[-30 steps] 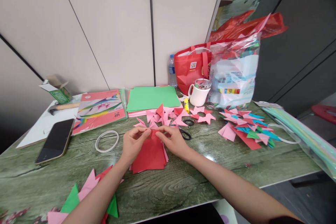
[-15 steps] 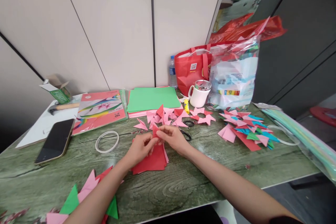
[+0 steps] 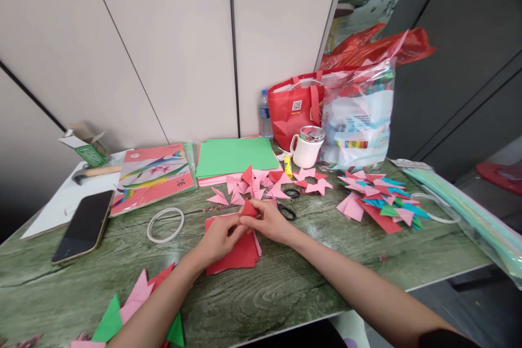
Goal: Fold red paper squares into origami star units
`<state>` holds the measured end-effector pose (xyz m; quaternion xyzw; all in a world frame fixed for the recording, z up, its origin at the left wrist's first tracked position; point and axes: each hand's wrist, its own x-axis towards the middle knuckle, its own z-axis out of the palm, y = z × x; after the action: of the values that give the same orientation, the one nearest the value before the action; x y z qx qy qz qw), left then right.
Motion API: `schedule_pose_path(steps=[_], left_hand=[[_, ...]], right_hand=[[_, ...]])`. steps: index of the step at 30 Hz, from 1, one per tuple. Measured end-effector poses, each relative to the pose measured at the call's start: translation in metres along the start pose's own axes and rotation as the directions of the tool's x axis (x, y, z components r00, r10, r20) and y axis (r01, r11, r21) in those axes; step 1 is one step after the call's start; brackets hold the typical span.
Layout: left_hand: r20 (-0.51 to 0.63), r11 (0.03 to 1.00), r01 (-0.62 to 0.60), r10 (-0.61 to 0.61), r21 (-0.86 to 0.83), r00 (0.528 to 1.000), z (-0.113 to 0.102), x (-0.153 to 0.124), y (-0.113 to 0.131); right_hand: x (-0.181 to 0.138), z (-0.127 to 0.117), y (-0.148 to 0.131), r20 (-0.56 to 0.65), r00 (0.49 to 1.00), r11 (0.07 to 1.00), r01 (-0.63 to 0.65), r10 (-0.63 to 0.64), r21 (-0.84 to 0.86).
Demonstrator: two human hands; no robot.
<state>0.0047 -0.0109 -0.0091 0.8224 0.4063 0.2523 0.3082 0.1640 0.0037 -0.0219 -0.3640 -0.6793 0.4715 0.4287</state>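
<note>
Between the fingertips of both hands is a small folded piece of red paper [image 3: 249,209], its pointed top showing above the fingers. My left hand [image 3: 222,236] pinches it from the left, and my right hand [image 3: 267,221] grips it from the right. Under the hands lies a stack of red paper sheets [image 3: 236,256], with pink edges at its right side. Just beyond are several folded pink and red paper pieces [image 3: 240,187]. Black-handled scissors [image 3: 287,212] lie right of my right hand, partly covered by paper.
A white ring [image 3: 165,225], a phone [image 3: 84,227] and a hammer [image 3: 98,173] lie left. Green sheets [image 3: 236,155] and a white mug [image 3: 308,148] stand behind. Colourful folded pieces [image 3: 375,196] are right; a pink-green paper shape [image 3: 136,296] is by my left forearm.
The red paper now shows a wider triangular point above my fingers. Both hands have shifted slightly, staying together over the stack, and the view has moved a little.
</note>
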Motion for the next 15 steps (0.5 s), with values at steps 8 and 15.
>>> schedule_pose_path(steps=[8, 15], left_hand=[[-0.096, 0.998, 0.010, -0.004, 0.064, 0.995, 0.000, 0.002, -0.010], [-0.216, 0.996, 0.082, -0.088, -0.039, 0.972, -0.004, 0.004, -0.017]], right_hand=[[0.001, 0.000, 0.004, -0.068, 0.997, 0.994, -0.034, 0.041, 0.100], [-0.002, 0.008, 0.011, 0.000, 0.969, 0.936, -0.237, 0.246, 0.261]])
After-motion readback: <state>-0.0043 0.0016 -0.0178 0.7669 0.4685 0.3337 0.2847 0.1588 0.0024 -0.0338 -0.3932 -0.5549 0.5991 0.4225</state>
